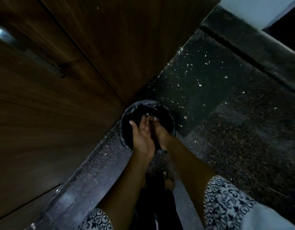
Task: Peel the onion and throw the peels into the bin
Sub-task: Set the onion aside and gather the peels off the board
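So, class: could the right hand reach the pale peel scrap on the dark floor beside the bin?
Probably yes: the right hand hovers over the round black-lined bin, and nothing blocks the way to the pale scrap.

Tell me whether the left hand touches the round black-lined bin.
Cannot tell: head view shows the left hand overlapping the bin rim; any gap is hidden.

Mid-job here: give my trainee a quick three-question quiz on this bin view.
1. True or false: the left hand and the right hand are both above the bin.
2. Where do the pale flakes lie? A: on the dark floor right of the bin; B: in a bowl; C: on a plate.
3. Fill in: the bin is lined with a ____ bag.
Key: 1 true; 2 A; 3 black.
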A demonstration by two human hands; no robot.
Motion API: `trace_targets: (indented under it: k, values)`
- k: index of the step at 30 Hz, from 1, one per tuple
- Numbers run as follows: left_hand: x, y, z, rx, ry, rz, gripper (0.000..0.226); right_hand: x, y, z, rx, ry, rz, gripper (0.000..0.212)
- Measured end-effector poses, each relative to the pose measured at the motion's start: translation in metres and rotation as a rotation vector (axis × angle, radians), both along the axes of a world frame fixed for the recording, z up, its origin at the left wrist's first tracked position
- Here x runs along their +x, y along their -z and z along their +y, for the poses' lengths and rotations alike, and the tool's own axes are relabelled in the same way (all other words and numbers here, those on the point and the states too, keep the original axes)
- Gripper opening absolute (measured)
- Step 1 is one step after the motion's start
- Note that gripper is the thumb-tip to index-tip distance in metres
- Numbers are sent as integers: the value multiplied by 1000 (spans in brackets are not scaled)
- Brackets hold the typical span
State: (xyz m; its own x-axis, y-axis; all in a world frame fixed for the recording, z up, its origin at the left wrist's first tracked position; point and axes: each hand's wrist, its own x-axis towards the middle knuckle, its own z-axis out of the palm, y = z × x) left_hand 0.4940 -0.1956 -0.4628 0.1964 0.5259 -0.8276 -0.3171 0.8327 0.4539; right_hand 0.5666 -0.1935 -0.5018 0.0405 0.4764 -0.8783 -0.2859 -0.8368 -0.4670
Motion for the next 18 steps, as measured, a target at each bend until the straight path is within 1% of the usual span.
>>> trace_targets:
  k: [1, 2, 3, 4, 5, 6, 7, 8, 9, 10, 11, 12, 13, 14, 16, 17, 18]
  values:
    - [3, 1, -1, 43, 113, 60, 77, -3, -6, -1, 8, 143, 197, 67]
    - [6, 8, 0, 53, 182, 79, 81, -5, -10, -1, 43, 269, 353, 68]
    - [6, 15, 2, 85, 237, 155, 87, -5, -16, -1, 77, 375, 441, 73]
    - [6, 17, 7, 49, 229, 169, 92, -3, -18, -5, 129, 488, 497, 79]
    - [1, 20, 14, -37, 176, 135, 91, -1, -27, -10, 204, 576, 554, 80]
    - [-2, 18, 21, -139, 90, 82, 88, -3, -31, -15, 260, 635, 562, 77]
    - [-1, 12, 27, -208, 17, -16, 87, -6, -33, -21, 298, 615, 478, 70]
    - [-2, 12, 33, -214, -19, -93, 88, -12, -33, -23, 313, 517, 299, 62]
    - [-3, 6, 36, -208, -16, -113, 88, -19, -29, -22, 326, 315, 139, 55]
    - [-6, 5, 38, -200, 6, -111, 86, -25, -23, -22, 288, 115, 29, 51]
    - [-8, 0, 36, -206, 36, -122, 83, -28, -19, -21, 217, -19, -58, 51]
    - [-14, -1, 32, -207, 50, -143, 78, -27, -16, -21, 139, -58, -103, 52]
    - [-18, 0, 26, -193, 32, -159, 72, -23, -19, -20, 106, -88, -82, 53]
    - [-23, 3, 18, -174, 34, -147, 67, -16, -15, -19, 104, 17, -3, 51]
    - [-32, 10, 7, -114, -18, -58, 50, -2, -13, -17, 104, 353, 157, 40]
    - [-32, 13, 4, -91, -58, -9, 41, 4, -16, -16, 119, 482, 209, 35]
    - [-32, 17, 4, -81, -83, 44, 36, 8, -18, -17, 130, 549, 205, 30]
